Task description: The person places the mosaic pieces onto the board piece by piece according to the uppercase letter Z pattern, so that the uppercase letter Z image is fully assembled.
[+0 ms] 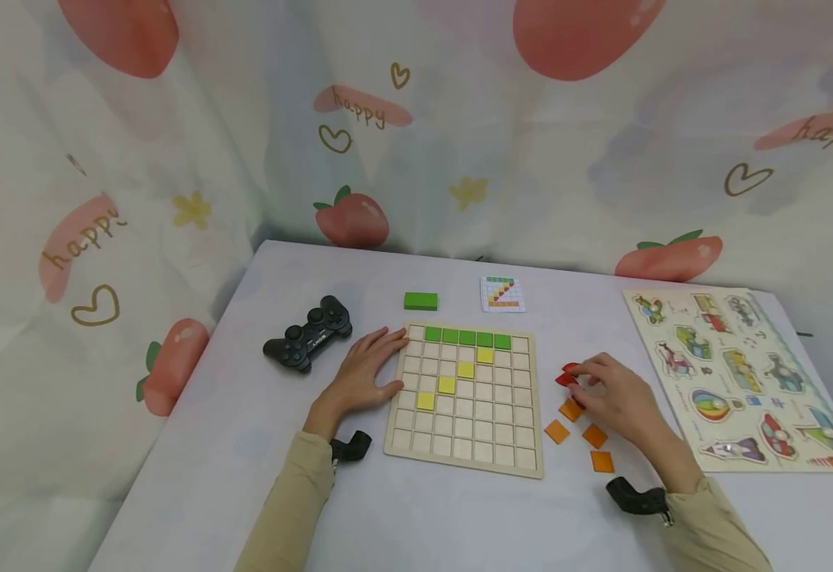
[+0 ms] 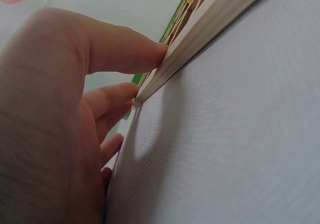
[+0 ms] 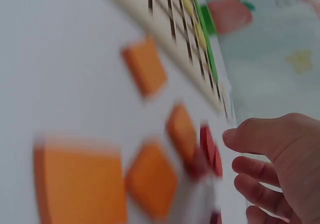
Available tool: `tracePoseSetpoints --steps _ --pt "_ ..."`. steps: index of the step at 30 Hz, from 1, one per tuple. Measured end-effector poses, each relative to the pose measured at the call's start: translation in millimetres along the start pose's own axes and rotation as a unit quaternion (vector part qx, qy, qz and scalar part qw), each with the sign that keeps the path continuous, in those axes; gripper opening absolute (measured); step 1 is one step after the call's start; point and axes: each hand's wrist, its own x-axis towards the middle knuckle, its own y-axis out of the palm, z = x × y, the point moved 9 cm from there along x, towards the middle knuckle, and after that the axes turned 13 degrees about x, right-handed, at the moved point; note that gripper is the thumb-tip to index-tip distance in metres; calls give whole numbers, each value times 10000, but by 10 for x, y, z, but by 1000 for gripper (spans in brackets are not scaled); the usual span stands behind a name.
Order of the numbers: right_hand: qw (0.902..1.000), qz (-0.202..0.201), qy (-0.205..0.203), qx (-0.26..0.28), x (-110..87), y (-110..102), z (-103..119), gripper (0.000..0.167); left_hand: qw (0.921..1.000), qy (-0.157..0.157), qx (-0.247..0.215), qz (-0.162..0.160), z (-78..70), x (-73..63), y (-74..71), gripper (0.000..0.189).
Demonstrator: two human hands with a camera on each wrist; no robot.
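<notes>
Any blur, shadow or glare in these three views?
Head view: evenly lit, grid lines on the board readable; left wrist view: a soft shadow on the tabletop beside the board's edge; right wrist view: orange tiles blurred, the right hand sharper; no strong glare in any view.

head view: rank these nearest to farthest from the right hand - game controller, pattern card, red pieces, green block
1. Red pieces: at the fingertip side of the right hand.
2. Pattern card: beyond the grid board, toward its right.
3. Green block: also beyond it, toward its left.
4. Game controller: left of the board.
</notes>
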Motion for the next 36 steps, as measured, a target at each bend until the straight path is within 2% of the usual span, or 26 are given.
tracePoseSetpoints --steps 6,8,13,18,25,36 --pt "9979 -10 630 -124 -302 -284 -434 26 10000 -26 -35 -8 16 -9 -1 71" --pt "9971 -43 748 -113 -370 -327 -503 26 10000 -26 -19 -8 23 -10 0 71" --pt "9971 -157 750 -13 -453 -378 -553 24 10000 15 22 -3 38 -6 9 71" --pt "9969 -314 714 -35 -451 -387 -550 26 10000 78 -10 -29 29 2 5 71" --pt "9945 -333 986 -68 -359 -310 -557 44 10000 30 -37 19 29 9 22 71" --pt "9892 -329 1427 -85 -233 -246 -603 31 10000 18 -11 36 16 15 16 71"
